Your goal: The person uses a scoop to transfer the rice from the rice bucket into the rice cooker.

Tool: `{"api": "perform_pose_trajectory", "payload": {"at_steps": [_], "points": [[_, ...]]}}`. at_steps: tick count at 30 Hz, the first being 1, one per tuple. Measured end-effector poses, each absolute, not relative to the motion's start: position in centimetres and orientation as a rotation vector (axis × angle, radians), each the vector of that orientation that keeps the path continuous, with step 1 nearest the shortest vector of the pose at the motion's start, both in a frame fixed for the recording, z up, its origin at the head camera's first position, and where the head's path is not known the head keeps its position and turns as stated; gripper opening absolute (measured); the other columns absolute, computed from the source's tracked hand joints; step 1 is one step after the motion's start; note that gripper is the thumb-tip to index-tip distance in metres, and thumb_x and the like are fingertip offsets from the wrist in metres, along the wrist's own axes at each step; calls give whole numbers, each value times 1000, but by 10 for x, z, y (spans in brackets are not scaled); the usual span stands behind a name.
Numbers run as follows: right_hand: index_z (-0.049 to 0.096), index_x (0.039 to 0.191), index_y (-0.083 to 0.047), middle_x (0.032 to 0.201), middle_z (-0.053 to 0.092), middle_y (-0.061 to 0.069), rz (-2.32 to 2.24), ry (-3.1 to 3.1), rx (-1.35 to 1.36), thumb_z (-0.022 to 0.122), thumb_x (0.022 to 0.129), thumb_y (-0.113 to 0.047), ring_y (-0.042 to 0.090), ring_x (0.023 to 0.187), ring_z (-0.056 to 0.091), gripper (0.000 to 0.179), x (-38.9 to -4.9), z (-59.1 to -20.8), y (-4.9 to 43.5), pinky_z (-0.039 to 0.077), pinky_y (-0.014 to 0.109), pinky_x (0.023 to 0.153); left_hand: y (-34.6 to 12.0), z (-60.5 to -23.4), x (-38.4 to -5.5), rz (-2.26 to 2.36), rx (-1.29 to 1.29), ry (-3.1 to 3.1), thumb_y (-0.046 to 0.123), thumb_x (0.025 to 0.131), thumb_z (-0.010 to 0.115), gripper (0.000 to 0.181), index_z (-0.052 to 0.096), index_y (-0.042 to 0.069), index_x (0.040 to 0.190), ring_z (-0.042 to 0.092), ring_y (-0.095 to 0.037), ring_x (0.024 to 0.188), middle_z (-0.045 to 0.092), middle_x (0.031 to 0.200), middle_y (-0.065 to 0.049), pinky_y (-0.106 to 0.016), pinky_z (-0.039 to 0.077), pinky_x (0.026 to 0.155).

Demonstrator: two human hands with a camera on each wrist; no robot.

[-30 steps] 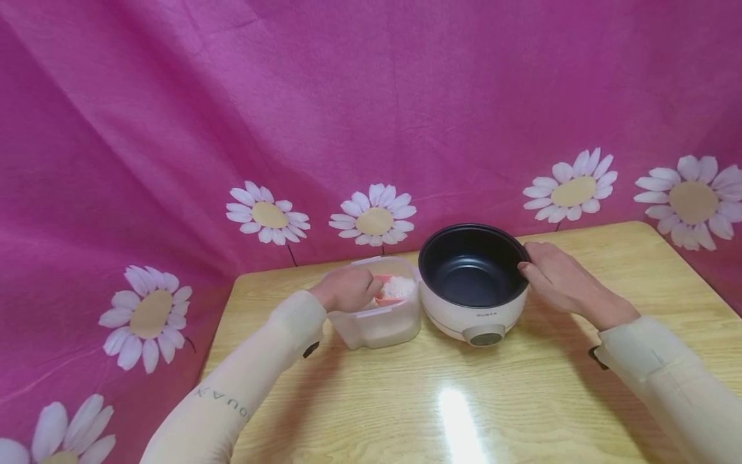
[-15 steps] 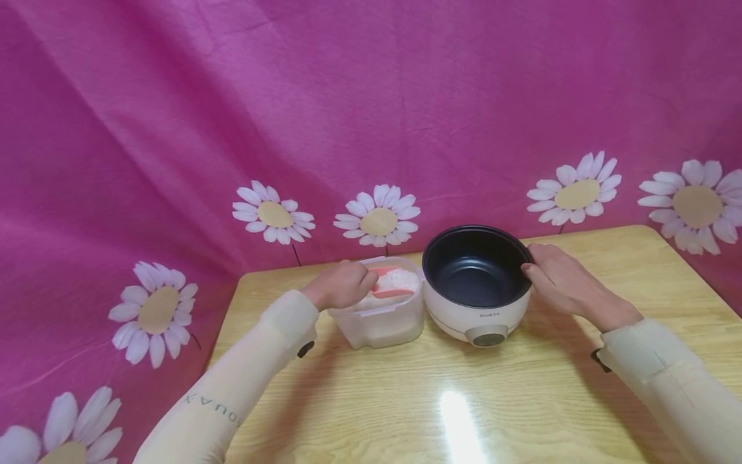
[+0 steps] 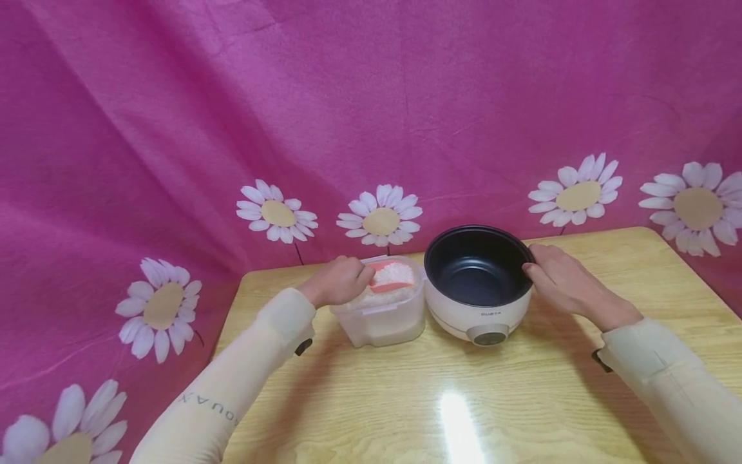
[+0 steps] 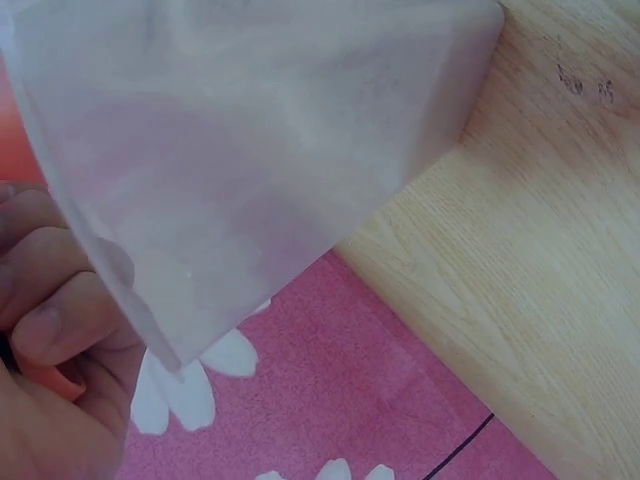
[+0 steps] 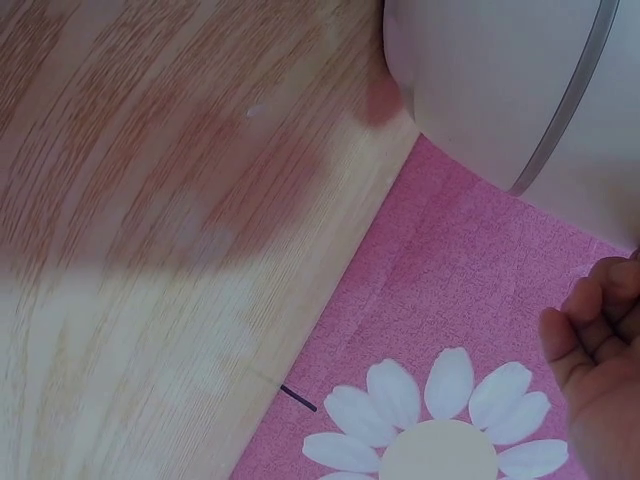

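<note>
My left hand [image 3: 338, 281] grips the handle of a coral scoop [image 3: 391, 287] heaped with white rice [image 3: 397, 272]. The scoop is at the top of a translucent plastic container [image 3: 379, 330] that holds more rice. In the left wrist view, curled fingers [image 4: 62, 300] wrap the orange handle [image 4: 60, 381] beside the container wall. Right of the container stands a white electric cooking pot [image 3: 449, 314], its black interior bare. My right hand [image 3: 559, 278] holds the pot's right rim, thumb on top. The right wrist view shows its bent fingers [image 5: 590, 315] near the pot's side.
Container and pot stand side by side near the back of a wooden table [image 3: 377, 399]. Behind and to the left hangs a magenta cloth [image 3: 371, 116] printed with daisies. Light glares off the table's front part.
The left hand has drawn back left and up a little, raising the rice-filled scoop out of the rice. The right hand stays on the pot's rim. The view has shifted slightly.
</note>
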State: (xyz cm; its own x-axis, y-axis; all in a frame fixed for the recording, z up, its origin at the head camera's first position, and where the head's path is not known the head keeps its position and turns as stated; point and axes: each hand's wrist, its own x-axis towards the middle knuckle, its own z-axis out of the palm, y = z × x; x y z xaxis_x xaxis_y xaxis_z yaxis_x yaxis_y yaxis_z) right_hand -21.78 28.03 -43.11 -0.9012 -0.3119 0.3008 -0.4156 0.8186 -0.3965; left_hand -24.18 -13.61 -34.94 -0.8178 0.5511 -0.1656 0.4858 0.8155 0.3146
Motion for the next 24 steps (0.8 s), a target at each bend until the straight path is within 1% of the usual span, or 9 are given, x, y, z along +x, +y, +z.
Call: {"api": "perform_pose_trajectory", "payload": {"at_steps": [3,9,11,14,16,20,24], "points": [[62,101,-8,93,63,8,679,-2787,560,47,100,-17,28,95,58,17,-218,-431,281,47,50,83,-137,-347,-242,396,791,2762,26,106,33,43,47,19,67,44,-15,65,37,62,4,-32,43,78],[61,97,-9,88,59,5,661,-2776,566,48,100,-16,26,91,57,15,-218,-431,281,45,47,80,-140,-346,-245,434,739,2770,28,106,34,42,51,17,69,44,-14,64,40,63,3,-31,44,75],[61,97,-10,86,58,4,662,-2777,564,48,100,-16,25,91,57,15,-218,-431,281,45,46,79,-140,-346,-245,450,705,2757,30,106,35,41,54,16,73,45,-15,63,41,64,2,-32,45,75],[61,97,-11,85,58,4,673,-2782,557,47,100,-17,25,91,57,16,-218,-431,281,45,45,80,-140,-345,-244,474,659,2749,32,107,36,40,61,15,80,50,-16,64,44,65,1,-33,48,77],[61,97,-11,85,58,3,676,-2783,563,47,100,-17,25,91,57,16,-218,-430,280,45,45,80,-140,-345,-244,486,645,2751,33,107,36,42,64,14,83,49,-17,63,45,65,1,-32,48,76],[62,100,-9,88,60,4,673,-2779,580,47,100,-16,25,91,57,16,-219,-430,281,46,47,81,-136,-343,-244,510,640,2757,35,107,36,44,60,13,78,45,-16,57,45,62,2,-31,48,71],[63,103,-8,90,62,5,686,-2794,571,47,100,-17,26,93,58,18,-218,-430,281,46,48,83,-130,-339,-245,516,668,2778,36,107,35,45,52,16,71,42,-15,56,42,61,2,-29,46,68]]}}
